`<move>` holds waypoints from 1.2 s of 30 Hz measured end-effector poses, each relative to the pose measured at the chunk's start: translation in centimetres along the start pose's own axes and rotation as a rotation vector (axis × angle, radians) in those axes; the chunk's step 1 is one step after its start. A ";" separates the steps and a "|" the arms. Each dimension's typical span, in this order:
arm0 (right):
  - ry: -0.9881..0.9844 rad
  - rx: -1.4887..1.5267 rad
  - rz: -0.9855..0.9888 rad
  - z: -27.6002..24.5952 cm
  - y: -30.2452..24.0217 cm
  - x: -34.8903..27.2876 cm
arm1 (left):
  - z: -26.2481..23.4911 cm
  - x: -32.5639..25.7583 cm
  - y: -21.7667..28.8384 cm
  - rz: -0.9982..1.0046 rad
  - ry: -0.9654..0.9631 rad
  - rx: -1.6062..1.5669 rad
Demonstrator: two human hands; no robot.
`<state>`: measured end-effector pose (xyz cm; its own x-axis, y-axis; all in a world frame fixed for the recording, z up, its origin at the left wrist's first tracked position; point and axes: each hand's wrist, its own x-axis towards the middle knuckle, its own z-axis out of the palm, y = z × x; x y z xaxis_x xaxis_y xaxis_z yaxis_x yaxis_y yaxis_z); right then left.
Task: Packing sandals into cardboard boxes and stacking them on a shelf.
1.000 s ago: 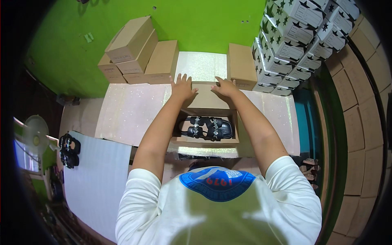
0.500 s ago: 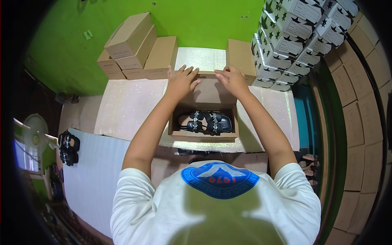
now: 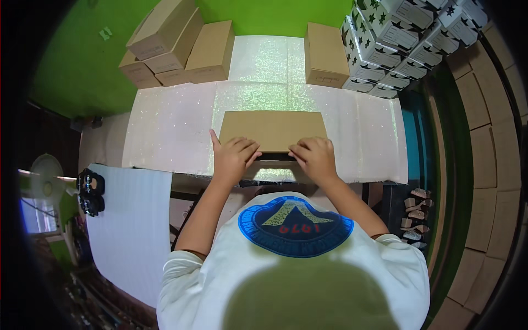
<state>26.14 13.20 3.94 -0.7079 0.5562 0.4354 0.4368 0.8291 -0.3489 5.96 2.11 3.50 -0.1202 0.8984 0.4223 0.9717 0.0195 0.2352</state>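
Note:
A brown cardboard shoebox [image 3: 273,127] lies crosswise on the glittery tabletop in front of me, its lid folded over the top. My left hand [image 3: 235,155] is at the left part of the lid's front edge, thumb and fingers pinching it while the little finger sticks out. On the right part of that edge, my right hand [image 3: 313,155] pinches in the same way. Between the hands a narrow dark gap shows under the lid edge. Whatever lies inside the box is hidden by the lid.
Brown shoeboxes [image 3: 206,55] are stacked at the back left, and another brown box [image 3: 325,58] stands at the back right. Beside it rises a stack of white star-patterned boxes [image 3: 379,41]. Black sandals [image 3: 91,192] sit on a pale side table [image 3: 132,231]; more footwear [image 3: 416,214] is low at the right.
The lid has swung from raised at the back down over the box, covering the black sandals with jewelled straps. Both hands have come toward me with it. The view has shifted slightly.

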 end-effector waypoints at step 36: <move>-0.186 -0.186 0.100 4.4 1.7 -4.3 | 5.0 -3.2 -0.8 -0.093 -0.213 0.085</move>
<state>27.49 12.02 -2.13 -0.7384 0.6297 0.2412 0.5916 0.7766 -0.2163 6.54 1.39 -2.41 -0.1734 0.9632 0.2055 0.9731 0.1354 0.1864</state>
